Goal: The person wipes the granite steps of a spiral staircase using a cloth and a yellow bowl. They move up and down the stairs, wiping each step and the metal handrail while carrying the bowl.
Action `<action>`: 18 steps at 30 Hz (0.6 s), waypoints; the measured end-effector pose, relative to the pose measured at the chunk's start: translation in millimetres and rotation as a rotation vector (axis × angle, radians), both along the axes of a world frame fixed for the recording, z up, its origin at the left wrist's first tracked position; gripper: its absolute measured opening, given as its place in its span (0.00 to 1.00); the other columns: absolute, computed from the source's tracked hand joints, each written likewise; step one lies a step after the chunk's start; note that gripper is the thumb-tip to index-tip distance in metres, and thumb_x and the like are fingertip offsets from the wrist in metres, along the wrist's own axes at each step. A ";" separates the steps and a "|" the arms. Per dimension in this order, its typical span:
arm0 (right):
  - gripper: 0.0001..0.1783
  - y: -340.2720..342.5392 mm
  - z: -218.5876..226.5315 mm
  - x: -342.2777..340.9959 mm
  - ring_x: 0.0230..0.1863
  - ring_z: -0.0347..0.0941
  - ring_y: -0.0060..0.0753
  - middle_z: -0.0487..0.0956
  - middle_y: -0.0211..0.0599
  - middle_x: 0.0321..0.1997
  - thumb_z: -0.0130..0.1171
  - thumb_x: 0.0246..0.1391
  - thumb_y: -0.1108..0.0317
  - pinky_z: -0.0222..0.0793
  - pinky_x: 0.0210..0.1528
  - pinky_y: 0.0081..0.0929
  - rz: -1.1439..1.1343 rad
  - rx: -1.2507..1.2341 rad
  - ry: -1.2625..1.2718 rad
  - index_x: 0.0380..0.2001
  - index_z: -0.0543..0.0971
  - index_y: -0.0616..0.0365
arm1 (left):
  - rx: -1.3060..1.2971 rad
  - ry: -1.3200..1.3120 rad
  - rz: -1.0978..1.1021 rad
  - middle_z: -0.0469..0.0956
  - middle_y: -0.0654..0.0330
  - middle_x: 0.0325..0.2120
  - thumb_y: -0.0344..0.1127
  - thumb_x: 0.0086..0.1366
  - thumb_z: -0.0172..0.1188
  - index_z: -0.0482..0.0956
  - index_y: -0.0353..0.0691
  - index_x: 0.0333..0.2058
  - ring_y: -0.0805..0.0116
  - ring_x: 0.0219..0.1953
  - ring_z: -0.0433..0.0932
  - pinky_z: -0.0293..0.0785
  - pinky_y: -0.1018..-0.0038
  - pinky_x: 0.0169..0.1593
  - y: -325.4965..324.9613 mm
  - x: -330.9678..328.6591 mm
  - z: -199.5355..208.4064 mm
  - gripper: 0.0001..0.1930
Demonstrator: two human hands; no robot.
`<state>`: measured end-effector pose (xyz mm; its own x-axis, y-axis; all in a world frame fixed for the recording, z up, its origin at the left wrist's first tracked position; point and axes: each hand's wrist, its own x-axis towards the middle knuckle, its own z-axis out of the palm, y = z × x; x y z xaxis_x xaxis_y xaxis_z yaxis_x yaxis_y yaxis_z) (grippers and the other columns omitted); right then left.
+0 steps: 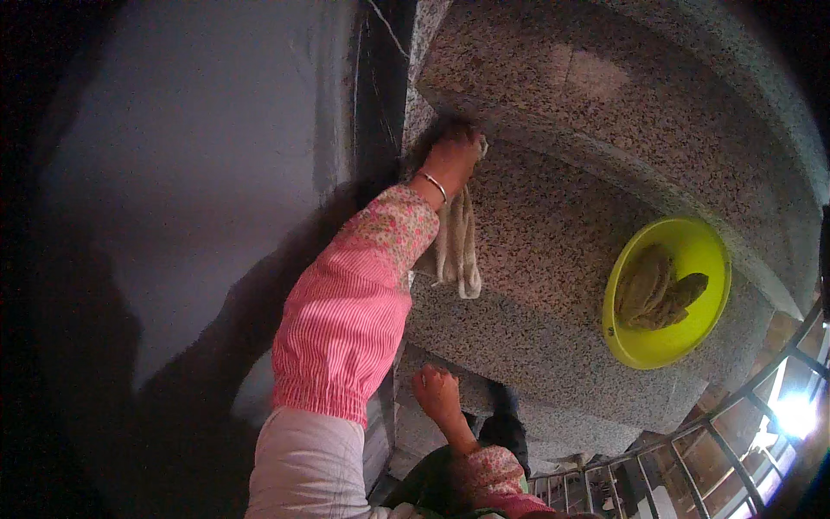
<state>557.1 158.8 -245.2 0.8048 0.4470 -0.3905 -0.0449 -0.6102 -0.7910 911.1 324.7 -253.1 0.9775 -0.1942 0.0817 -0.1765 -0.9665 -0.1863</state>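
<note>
My left hand (451,158) reaches up along a speckled granite stair and is closed on a whitish cloth (456,251). It presses the cloth into the corner where a step (553,233) meets the riser above, and the rest of the cloth hangs down over the step. A thin bangle sits on that wrist above a pink striped and floral sleeve. Lower down, my right hand (437,391) rests with curled fingers on the edge of a lower step (536,355) and holds nothing.
A yellow-green plastic basin (700,333) holding brownish rags sits on the same step to the right. A grey plastered wall (199,173) runs along the left. A metal railing (709,450) curves at the bottom right, with bright glare behind it.
</note>
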 end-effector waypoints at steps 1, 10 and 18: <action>0.08 -1.7 2.4 0.3 0.27 0.74 0.53 0.77 0.47 0.23 0.53 0.47 0.63 0.68 0.32 0.53 -0.007 0.001 0.009 0.23 0.75 0.56 | -0.103 0.004 0.026 0.74 0.47 0.35 0.28 0.52 0.54 0.72 0.33 0.39 0.53 0.41 0.75 0.74 0.65 0.39 4.1 0.9 2.0 0.14; 0.10 -30.2 11.9 35.3 0.27 0.75 0.57 0.77 0.51 0.23 0.52 0.48 0.62 0.70 0.31 0.53 -0.029 -0.058 0.004 0.22 0.74 0.58 | -0.315 0.392 0.290 0.73 0.44 0.36 0.28 0.50 0.56 0.70 0.34 0.43 0.45 0.39 0.75 0.73 0.57 0.40 -15.8 -70.8 45.8 0.18; 0.11 -6.9 20.3 43.5 0.26 0.75 0.57 0.77 0.51 0.22 0.50 0.49 0.63 0.72 0.32 0.51 -0.096 0.015 -0.065 0.21 0.74 0.58 | -0.428 0.143 0.174 0.69 0.49 0.42 0.27 0.50 0.60 0.67 0.43 0.49 0.45 0.41 0.73 0.72 0.59 0.41 4.8 -94.7 111.7 0.24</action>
